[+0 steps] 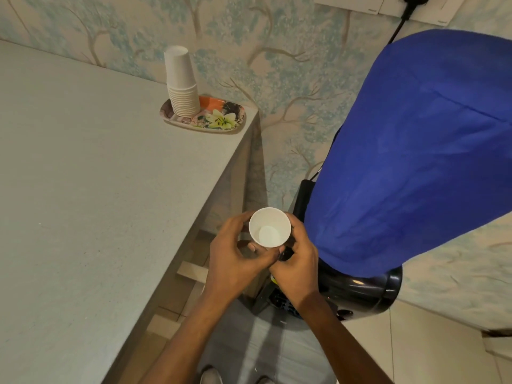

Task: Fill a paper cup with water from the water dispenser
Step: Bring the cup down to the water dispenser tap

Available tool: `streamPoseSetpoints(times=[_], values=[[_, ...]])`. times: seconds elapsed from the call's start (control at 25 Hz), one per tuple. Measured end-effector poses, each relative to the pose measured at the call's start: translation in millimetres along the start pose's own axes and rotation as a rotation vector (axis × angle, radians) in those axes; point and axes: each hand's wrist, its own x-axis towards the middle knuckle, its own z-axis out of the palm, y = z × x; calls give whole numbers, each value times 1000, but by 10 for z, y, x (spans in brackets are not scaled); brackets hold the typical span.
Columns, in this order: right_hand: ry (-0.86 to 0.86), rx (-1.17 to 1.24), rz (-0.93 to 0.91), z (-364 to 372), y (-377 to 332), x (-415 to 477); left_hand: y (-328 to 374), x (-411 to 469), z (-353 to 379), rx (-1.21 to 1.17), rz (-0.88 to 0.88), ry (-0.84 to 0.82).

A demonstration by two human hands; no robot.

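Observation:
A white paper cup is upright in the air, its mouth open toward me and its inside dry. My left hand wraps its left side and my right hand wraps its right side, so both grip it. The cup hovers just left of the black water dispenser, whose bottle is under a blue cloth cover. The dispenser's taps are hidden behind my right hand and the cover.
A grey counter fills the left. At its far right corner a floral tray bears an upside-down stack of paper cups. A black cable runs up to a wall socket. Tiled floor lies below right.

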Motion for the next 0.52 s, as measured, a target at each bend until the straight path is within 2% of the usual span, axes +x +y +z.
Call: streamPoseSetpoints(times=[0.4, 0.52], values=[[60, -93, 12, -35, 528, -319, -511, -240, 162, -6, -63, -115], [58, -80, 103, -70, 703, -406, -753, -357, 237, -28, -131, -131]])
